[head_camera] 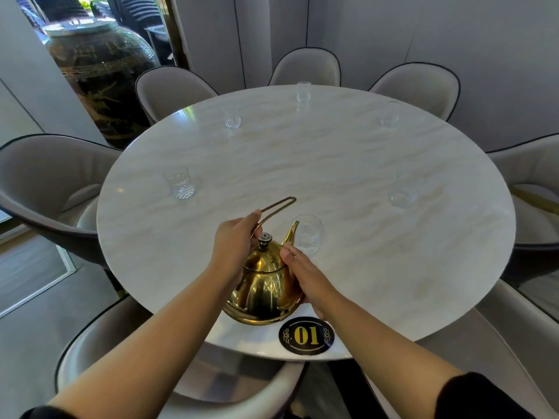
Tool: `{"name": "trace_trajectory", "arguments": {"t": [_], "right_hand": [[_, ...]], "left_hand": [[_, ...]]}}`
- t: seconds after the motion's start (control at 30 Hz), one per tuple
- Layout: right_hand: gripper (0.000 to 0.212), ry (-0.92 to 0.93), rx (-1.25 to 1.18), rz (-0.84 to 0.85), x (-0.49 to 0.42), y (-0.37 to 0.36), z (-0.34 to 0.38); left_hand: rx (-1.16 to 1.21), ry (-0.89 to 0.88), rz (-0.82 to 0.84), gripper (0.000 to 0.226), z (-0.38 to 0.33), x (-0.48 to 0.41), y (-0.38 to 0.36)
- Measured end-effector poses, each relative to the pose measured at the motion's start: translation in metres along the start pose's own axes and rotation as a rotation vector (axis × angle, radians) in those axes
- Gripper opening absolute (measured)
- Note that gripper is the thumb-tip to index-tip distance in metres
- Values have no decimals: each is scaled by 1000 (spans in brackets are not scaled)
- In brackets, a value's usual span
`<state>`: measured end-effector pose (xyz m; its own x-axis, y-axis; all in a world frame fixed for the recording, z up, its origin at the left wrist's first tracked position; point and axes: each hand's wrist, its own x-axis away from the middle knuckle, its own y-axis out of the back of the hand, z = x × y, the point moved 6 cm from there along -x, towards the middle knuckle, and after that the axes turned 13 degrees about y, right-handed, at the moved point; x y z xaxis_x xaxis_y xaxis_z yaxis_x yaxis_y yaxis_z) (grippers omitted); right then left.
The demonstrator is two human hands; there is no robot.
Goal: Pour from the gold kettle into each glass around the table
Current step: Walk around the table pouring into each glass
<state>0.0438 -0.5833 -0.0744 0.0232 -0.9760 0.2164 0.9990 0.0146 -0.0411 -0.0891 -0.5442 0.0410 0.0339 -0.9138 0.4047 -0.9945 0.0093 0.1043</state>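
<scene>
Marble table (332, 164), near edge: left hand (236, 241) grip on gold kettle (263, 287) handle (276, 207).

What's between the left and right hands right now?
Head view: the gold kettle sits between them, lid knob up. Left hand grips its handle; right hand lies open against the spout side.

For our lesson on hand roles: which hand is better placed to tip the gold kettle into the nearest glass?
Left. The left hand grips the handle of the gold kettle, its spout beside the nearest glass; the right hand only rests straight fingers against its side.
</scene>
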Motion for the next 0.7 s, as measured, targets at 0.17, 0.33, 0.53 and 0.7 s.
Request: {"name": "trace_trajectory", "arguments": {"t": [0.17,0.33,0.53,0.7], "right_hand": [[76,91,39,-33,12,0,6],[71,178,38,-96,34,-8,18],[68,237,39,-219,81,-20,31],[64,224,32,-351,126,-22,28]], "left_hand": [[76,-74,24,49,12,18,8],[64,-153,95,53,5,39,15],[45,-214,235,54,-8,75,23],[29,-205,341,55,-3,103,19]]}}
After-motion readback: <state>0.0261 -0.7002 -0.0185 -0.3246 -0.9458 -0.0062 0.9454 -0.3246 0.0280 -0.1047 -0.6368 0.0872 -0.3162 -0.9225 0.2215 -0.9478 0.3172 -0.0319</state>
